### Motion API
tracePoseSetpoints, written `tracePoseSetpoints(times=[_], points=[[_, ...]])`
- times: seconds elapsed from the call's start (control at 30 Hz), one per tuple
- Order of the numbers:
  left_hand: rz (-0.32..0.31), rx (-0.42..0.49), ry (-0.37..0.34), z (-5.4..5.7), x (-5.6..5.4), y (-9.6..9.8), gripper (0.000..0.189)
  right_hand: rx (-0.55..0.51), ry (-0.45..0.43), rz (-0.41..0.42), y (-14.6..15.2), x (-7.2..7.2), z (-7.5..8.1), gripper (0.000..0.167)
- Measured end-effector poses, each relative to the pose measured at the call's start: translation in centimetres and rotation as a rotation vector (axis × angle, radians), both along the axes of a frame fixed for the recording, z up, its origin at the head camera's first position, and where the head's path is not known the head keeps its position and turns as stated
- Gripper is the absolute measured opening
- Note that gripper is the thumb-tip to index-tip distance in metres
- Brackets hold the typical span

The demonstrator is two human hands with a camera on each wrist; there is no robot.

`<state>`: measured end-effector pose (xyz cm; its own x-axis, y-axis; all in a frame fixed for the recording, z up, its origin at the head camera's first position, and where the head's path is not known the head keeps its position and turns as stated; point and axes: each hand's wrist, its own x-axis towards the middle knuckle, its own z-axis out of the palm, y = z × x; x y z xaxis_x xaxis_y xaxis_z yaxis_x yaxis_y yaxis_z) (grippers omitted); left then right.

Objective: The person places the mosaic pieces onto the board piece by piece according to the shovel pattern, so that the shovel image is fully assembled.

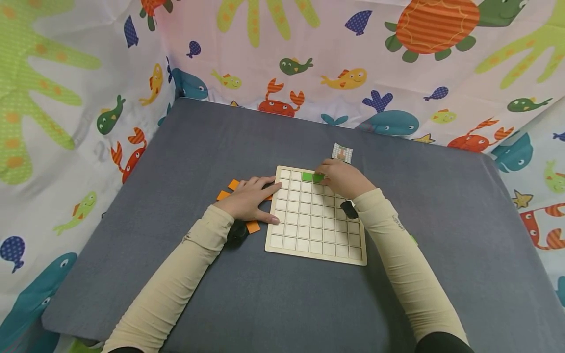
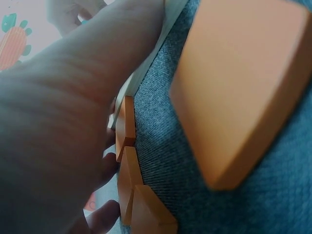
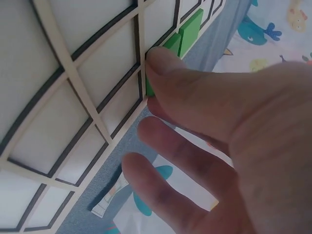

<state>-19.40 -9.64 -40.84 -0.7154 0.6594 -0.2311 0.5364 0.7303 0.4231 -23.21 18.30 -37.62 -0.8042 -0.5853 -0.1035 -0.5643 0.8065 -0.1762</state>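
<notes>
Sea-creature fabric [image 1: 335, 49] surrounds a grey counter [image 1: 247, 304]; toward its back edge lies a gridded board [image 1: 304, 219]. Fingers spread, the left hand [image 1: 251, 198] rests on the board's left edge — seemingly steadying it — while the right hand's grip [image 1: 342, 176] pinches a green tile [image 3: 149, 87] at the far row, which also holds a second tile [image 1: 307, 176].

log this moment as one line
left hand: resting on grid board, near orange tiles | right hand: pinching green tile, far row | second green tile: adjacent cell | printed card: beyond board
</notes>
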Motion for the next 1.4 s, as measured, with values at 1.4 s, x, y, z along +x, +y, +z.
tracePoseSetpoints(times=[1.4], points=[[0.001,0.027,0.024,-0.3,0.0,0.2,0.096,0.009,-0.036,-0.145,8.3,4.6,1.7,0.035]])
